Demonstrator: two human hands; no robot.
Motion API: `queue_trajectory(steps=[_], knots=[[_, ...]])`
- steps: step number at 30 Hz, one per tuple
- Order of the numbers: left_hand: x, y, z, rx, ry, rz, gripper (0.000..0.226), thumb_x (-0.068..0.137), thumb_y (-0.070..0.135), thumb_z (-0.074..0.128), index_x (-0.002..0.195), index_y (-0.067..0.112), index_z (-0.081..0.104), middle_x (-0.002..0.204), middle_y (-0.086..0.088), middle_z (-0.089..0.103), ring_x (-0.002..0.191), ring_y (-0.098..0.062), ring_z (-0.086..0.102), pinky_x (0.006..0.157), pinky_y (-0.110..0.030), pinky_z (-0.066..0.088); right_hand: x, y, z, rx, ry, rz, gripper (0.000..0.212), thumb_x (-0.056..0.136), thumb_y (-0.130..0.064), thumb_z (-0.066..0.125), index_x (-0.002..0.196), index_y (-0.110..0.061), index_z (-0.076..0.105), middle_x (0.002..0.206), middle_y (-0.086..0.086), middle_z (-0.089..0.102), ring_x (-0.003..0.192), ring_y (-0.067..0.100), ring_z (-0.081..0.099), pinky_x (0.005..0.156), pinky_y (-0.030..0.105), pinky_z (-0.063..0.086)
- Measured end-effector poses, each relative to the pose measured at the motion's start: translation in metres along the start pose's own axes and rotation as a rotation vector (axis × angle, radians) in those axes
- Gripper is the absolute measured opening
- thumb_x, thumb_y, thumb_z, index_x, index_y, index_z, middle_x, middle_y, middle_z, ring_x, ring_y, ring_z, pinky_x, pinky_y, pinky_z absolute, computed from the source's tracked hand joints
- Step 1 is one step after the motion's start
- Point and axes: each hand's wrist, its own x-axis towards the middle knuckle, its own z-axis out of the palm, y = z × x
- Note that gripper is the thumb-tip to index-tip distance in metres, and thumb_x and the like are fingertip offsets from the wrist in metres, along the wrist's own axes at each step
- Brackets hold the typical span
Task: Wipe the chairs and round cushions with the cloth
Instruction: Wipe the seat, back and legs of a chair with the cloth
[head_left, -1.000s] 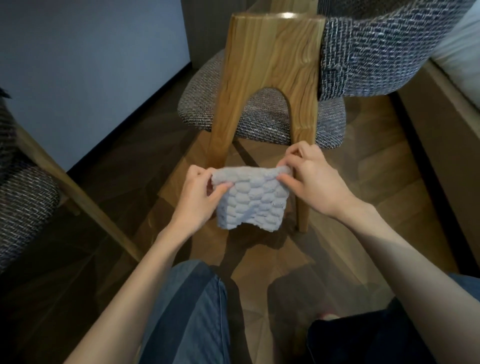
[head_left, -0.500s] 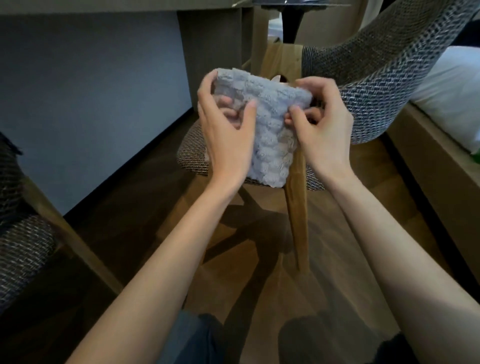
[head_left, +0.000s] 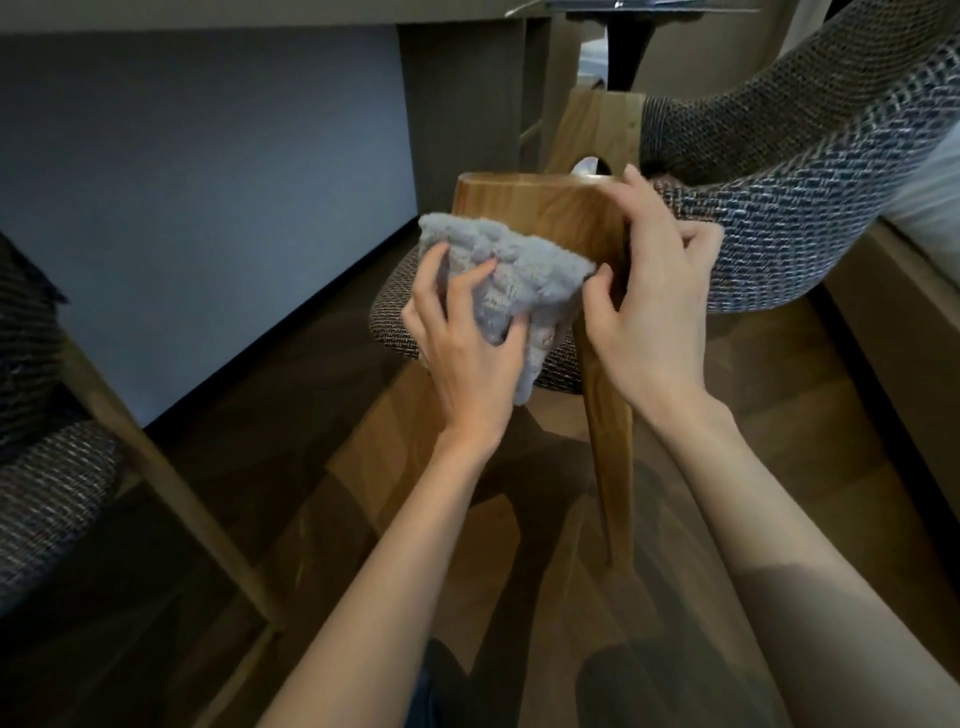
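Head view, looking down past both bare forearms. Dark wood-plank floor (head_left: 363, 519) fills the lower field, and a blue-grey wall panel (head_left: 208, 182) rises at upper left. Centre and right stands the chair (head_left: 805, 208), its curved backrest covered in grey-and-white woven fabric; below the backrest lies the round cushion (head_left: 395, 322) of the seat, in a similar tweed, partly hidden behind the hands. The chair's wooden frame (head_left: 540, 208) faces the camera as a broad, rounded panel that narrows into a leg reaching the floor. At the left edge, part of a second chair (head_left: 47, 493) shows a tweed seat and one slanted wooden leg. The right hand (head_left: 654, 301) grips the right edge of the wooden frame, its fingers curled round behind the wood and its thumb lying at the front, just beside the cloth's right corner; whether the thumb pinches that corner cannot be told. The left hand (head_left: 467, 358) holds the cloth (head_left: 524, 280), a pale grey, bumpy-textured piece, with fingers curled into its folds, against the front of the wooden frame below its top edge; the cloth's lower end hangs free.
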Motion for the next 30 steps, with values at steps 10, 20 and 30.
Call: queue_trajectory(steps=[10, 20, 30], knots=[[0.038, 0.021, -0.006, 0.01, -0.018, 0.147, 0.051, 0.092, 0.028, 0.059, 0.14, 0.018, 0.045, 0.151, -0.011, 0.033, 0.122, -0.014, 0.028, 0.102, -0.009, 0.022, 0.005, -0.006, 0.015, -0.134, -0.037, 0.032, 0.064, 0.086, -0.016, 0.045, 0.149, -0.026, 0.035, 0.157, 0.004, 0.027, 0.115, 0.024, 0.044, 0.081, 0.033, 0.021], [-0.014, -0.043, 0.004, 0.182, -0.089, 0.04, 0.073, 0.091, 0.027, 0.06, 0.149, 0.025, 0.015, 0.153, -0.013, 0.027, 0.12, -0.017, 0.027, 0.098, -0.02, 0.03, 0.003, -0.006, 0.012, -0.159, -0.08, 0.025, 0.077, 0.079, -0.007, 0.05, 0.149, -0.032, 0.032, 0.155, 0.004, 0.026, 0.119, 0.018, 0.038, 0.084, 0.029, 0.018], [-0.082, -0.089, 0.003, 0.179, -0.155, -0.304, 0.076, 0.088, 0.007, 0.06, 0.151, 0.012, 0.018, 0.15, -0.013, 0.031, 0.129, -0.026, 0.024, 0.106, -0.039, 0.031, 0.001, -0.012, 0.015, -0.189, -0.104, 0.03, 0.079, 0.078, -0.007, 0.05, 0.15, -0.032, 0.028, 0.156, 0.007, 0.022, 0.122, 0.02, 0.035, 0.085, 0.029, 0.023]])
